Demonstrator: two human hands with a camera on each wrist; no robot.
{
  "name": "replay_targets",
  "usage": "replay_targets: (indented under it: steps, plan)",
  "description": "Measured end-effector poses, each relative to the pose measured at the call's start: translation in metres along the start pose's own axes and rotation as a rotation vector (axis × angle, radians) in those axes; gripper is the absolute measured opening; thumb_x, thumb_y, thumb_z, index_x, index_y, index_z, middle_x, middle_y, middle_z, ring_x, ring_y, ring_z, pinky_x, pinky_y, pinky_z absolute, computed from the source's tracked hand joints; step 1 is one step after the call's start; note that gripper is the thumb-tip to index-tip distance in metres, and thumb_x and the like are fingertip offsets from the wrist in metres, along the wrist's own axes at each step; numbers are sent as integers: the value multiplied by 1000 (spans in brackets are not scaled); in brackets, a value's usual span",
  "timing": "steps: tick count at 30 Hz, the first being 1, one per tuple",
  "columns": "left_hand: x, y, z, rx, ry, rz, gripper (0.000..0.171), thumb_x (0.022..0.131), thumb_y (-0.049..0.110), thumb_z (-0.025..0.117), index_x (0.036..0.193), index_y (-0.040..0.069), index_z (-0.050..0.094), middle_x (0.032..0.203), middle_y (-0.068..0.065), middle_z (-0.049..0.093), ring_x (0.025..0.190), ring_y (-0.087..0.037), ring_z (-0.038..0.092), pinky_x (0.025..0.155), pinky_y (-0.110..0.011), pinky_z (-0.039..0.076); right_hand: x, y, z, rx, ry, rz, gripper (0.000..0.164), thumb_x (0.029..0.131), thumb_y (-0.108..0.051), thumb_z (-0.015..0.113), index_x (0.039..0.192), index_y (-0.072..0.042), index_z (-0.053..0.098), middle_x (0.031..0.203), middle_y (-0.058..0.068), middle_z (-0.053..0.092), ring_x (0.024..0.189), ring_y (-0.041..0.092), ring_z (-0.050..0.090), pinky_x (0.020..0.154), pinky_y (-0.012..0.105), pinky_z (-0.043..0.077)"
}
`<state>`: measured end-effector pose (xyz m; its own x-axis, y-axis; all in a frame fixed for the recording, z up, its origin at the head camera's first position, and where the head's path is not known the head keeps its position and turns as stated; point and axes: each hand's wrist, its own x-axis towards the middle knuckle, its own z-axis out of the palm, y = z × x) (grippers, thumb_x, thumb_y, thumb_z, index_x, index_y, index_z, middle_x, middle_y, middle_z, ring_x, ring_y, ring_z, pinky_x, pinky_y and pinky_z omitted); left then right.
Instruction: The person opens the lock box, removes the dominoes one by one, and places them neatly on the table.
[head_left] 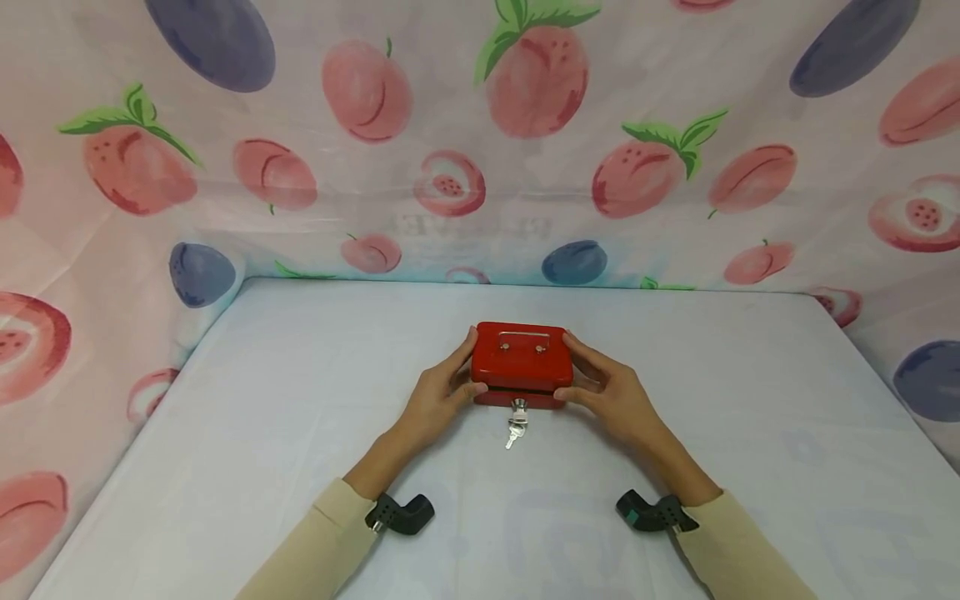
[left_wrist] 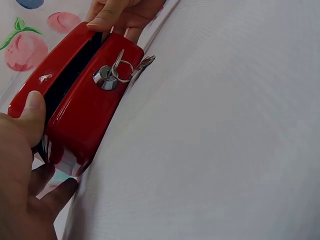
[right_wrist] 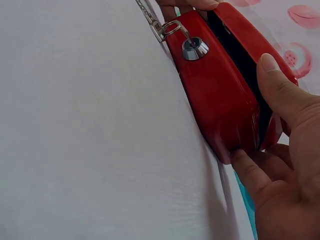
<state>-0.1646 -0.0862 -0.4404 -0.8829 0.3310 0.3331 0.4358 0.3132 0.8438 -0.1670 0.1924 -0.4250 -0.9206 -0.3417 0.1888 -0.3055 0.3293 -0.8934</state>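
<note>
A red metal cash box (head_left: 522, 354) sits on the white table, its lid (left_wrist: 52, 60) raised slightly so a dark gap shows along the front. A folding handle (head_left: 524, 340) lies flat on top. In the front lock (right_wrist: 194, 48) is a key, with a ring and a further key (head_left: 516, 435) hanging from it. My left hand (head_left: 435, 400) grips the box's left end, thumb at the lid's front edge and fingers along the side. The right end is gripped the same way by my right hand (head_left: 615, 396). The box's inside is too dark to make out.
The white cloth-covered table (head_left: 225, 433) stretches around the box. A fruit-printed curtain (head_left: 450, 100) rises behind its far edge and along both sides. Each wrist carries a black camera mount, one on the left (head_left: 401, 514) and one on the right (head_left: 654, 512).
</note>
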Motion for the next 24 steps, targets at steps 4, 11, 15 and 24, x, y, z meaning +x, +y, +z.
replay_targets:
  steps: [4,11,15,24]
  plan:
    - [2,2,0,43,36,15,72,88,16,67,150,10,31,149,-7,36,132,-23,40,101,-34,41,1,-3,-2,-17,26,9,75,79,-10,77,145,-11,41,148,8,38,132,24,41,96,29,42]
    - [8,6,0,35,107,43,63,89,17,66,145,4,40,144,-9,44,129,-24,45,98,-34,43,4,-10,-5,36,69,-57,59,80,-7,76,133,0,52,141,12,48,128,26,47,95,30,43]
    - [11,7,0,33,141,24,60,88,19,67,142,6,45,138,-9,51,120,-25,54,95,-32,45,7,-13,-7,11,96,-82,50,80,-6,76,126,1,57,136,14,53,123,27,52,94,31,44]
    - [20,10,-3,-12,202,21,54,86,20,69,135,3,54,129,-11,58,113,-24,59,93,-33,48,13,-16,-11,4,108,-79,37,84,-6,73,116,0,54,133,14,55,109,29,62,85,22,49]
